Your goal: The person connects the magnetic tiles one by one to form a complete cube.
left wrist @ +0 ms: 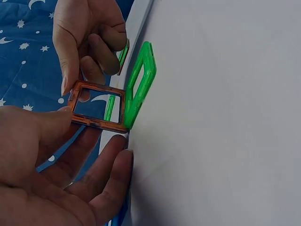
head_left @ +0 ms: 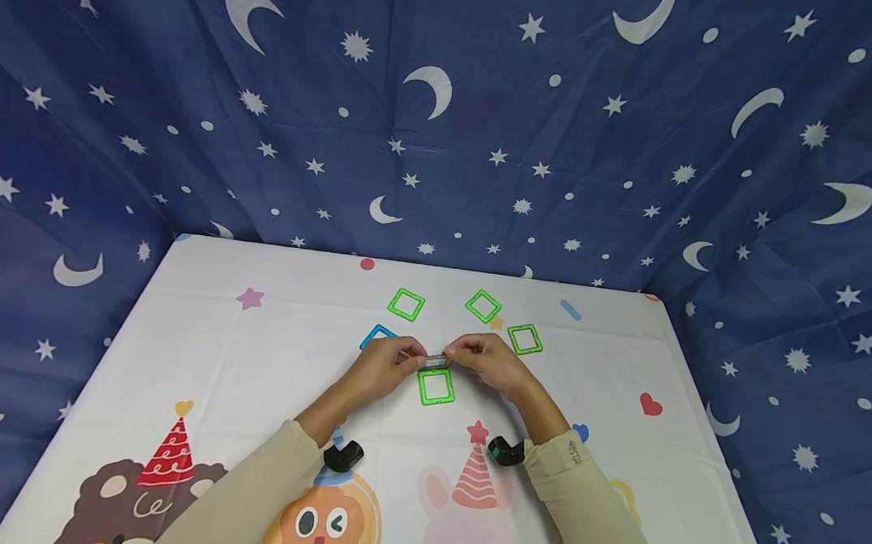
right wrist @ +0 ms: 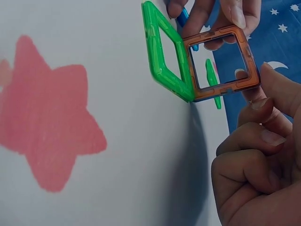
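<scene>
An orange square magnetic tile stands on edge between my hands, its lower edge along the far edge of a green square magnetic tile. That green tile lies on the table. My left hand pinches one side of the orange tile with thumb and fingers. At the opposite side, my right hand pinches it near the upper corner, the other fingers curled in, as the right wrist view shows. Just beyond the left hand lies a blue tile, partly hidden by it.
Farther back on the white patterned tabletop lie three more green tiles: one at the left, one near the middle and one at the right. A dark blue curtain with moons and stars hangs behind the table.
</scene>
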### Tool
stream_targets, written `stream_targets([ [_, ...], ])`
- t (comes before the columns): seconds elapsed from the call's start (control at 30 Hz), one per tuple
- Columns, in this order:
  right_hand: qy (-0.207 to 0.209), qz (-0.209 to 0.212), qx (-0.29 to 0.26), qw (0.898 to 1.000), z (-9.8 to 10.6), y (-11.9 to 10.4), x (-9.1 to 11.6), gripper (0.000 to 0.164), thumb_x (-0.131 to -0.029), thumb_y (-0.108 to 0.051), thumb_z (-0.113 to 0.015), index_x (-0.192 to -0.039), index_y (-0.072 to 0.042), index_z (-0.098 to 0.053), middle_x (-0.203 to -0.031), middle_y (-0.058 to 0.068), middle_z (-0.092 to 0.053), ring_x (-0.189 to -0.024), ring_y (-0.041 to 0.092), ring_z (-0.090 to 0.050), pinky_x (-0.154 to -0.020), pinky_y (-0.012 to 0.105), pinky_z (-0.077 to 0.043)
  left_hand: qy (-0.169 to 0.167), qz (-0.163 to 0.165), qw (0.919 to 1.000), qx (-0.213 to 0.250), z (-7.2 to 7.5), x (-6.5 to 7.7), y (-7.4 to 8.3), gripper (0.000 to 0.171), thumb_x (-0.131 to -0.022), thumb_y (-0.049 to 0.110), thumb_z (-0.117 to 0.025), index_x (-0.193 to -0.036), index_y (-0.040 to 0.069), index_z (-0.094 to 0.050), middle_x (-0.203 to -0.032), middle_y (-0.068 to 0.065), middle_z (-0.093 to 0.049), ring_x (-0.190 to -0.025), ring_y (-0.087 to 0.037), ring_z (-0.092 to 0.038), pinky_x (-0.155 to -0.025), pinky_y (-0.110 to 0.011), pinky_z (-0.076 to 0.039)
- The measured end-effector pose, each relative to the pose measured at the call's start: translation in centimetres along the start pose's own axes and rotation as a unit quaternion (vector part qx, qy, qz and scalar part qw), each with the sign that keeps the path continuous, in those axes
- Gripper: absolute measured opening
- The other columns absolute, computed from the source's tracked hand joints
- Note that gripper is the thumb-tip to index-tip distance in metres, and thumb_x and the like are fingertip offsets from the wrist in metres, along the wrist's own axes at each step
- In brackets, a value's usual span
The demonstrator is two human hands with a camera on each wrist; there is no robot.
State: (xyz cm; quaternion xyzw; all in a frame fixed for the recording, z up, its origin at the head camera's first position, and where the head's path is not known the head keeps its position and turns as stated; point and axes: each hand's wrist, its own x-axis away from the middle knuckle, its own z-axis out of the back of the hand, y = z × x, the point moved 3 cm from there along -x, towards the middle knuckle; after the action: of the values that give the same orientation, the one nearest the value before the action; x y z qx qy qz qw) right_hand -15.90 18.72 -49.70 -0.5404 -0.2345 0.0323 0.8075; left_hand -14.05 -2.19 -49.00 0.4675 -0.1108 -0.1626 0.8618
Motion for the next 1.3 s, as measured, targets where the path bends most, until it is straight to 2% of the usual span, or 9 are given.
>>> stream_targets([
  [0.17,0.012,-0.018,-0.003,1.0,0.4,0.3,0.3,0.031,-0.081,-0.045,-0.069,-0.095,-0.017,-0.072,-0.089,0.009,-0.062,-0.067,0.017,-0.042,-0.051,0.025,-0.031,-0.006,0.007,0.9999,0.004,0.0,0.1,-0.4,0.013,-0.09,0.028,-0.063,-0.101,0.024,-0.069,-0.093,0.012,-0.068,-0.081,-0.002,-0.062,-0.076,-0.028,-0.049],
  [0.37,0.048,-0.055,-0.011,0.997,1.6,0.9,0.8,0.035,-0.079,-0.046,-0.071,-0.098,-0.017,-0.072,-0.093,0.002,-0.061,-0.082,0.02,-0.048,-0.058,0.027,-0.036,-0.008,0.014,0.9998,0.009,0.0,0.2,-0.8,0.013,-0.09,0.031,-0.063,-0.101,0.027,-0.069,-0.091,0.014,-0.067,-0.079,-0.001,-0.061,-0.074,-0.027,-0.048],
  [0.6,0.095,-0.046,-0.031,0.994,3.9,1.6,1.4,0.044,-0.079,-0.044,-0.072,-0.105,-0.008,-0.068,-0.079,0.003,-0.051,-0.063,0.016,-0.04,-0.052,0.029,-0.033,-0.011,0.01,0.9998,0.016,0.0,0.2,-1.0,0.012,-0.09,0.03,-0.064,-0.1,0.026,-0.069,-0.089,0.013,-0.067,-0.077,-0.002,-0.061,-0.073,-0.026,-0.048],
  [0.73,0.127,-0.04,-0.036,0.99,5.7,2.3,1.7,0.049,-0.079,-0.046,-0.072,-0.107,-0.007,-0.066,-0.077,0.002,-0.048,-0.059,0.014,-0.039,-0.051,0.03,-0.034,-0.018,0.009,0.9996,0.022,0.0,0.1,-1.0,0.013,-0.09,0.032,-0.063,-0.1,0.026,-0.069,-0.09,0.014,-0.067,-0.079,-0.002,-0.061,-0.075,-0.027,-0.048],
  [0.87,0.19,-0.058,-0.022,0.98,7.8,3.3,2.0,0.047,-0.076,-0.048,-0.074,-0.104,-0.01,-0.067,-0.078,0.002,-0.051,-0.061,0.014,-0.042,-0.052,0.029,-0.037,-0.023,0.003,0.9994,0.025,-0.1,0.1,-1.0,0.013,-0.09,0.032,-0.063,-0.1,0.028,-0.069,-0.091,0.015,-0.067,-0.081,-0.001,-0.061,-0.076,-0.027,-0.048],
  [1.0,0.255,-0.096,0.004,0.962,9.6,4.4,2.2,0.045,-0.074,-0.049,-0.074,-0.1,-0.013,-0.068,-0.091,0.003,-0.056,-0.077,0.016,-0.048,-0.065,0.029,-0.042,-0.027,-0.001,0.9994,0.022,-0.1,0.1,-0.8,0.012,-0.09,0.033,-0.063,-0.1,0.029,-0.069,-0.091,0.015,-0.066,-0.081,-0.002,-0.061,-0.077,-0.027,-0.048],
  [1.1,0.271,-0.117,0.006,0.955,10.3,5.0,2.2,0.043,-0.076,-0.047,-0.074,-0.102,-0.012,-0.068,-0.102,0.004,-0.058,-0.089,0.019,-0.049,-0.074,0.031,-0.042,-0.031,-0.003,0.9993,0.022,0.0,0.2,-0.7,0.013,-0.09,0.032,-0.063,-0.1,0.027,-0.069,-0.091,0.015,-0.066,-0.081,-0.003,-0.061,-0.076,-0.027,-0.048],
  [1.3,0.274,-0.158,-0.003,0.949,11.3,6.0,2.1,0.045,-0.075,-0.048,-0.074,-0.105,-0.015,-0.068,-0.106,0.004,-0.057,-0.089,0.021,-0.048,-0.068,0.03,-0.041,-0.036,-0.004,0.9991,0.021,0.0,0.2,-0.5,0.014,-0.09,0.031,-0.063,-0.102,0.026,-0.068,-0.092,0.015,-0.066,-0.081,-0.003,-0.06,-0.076,-0.027,-0.048],
])
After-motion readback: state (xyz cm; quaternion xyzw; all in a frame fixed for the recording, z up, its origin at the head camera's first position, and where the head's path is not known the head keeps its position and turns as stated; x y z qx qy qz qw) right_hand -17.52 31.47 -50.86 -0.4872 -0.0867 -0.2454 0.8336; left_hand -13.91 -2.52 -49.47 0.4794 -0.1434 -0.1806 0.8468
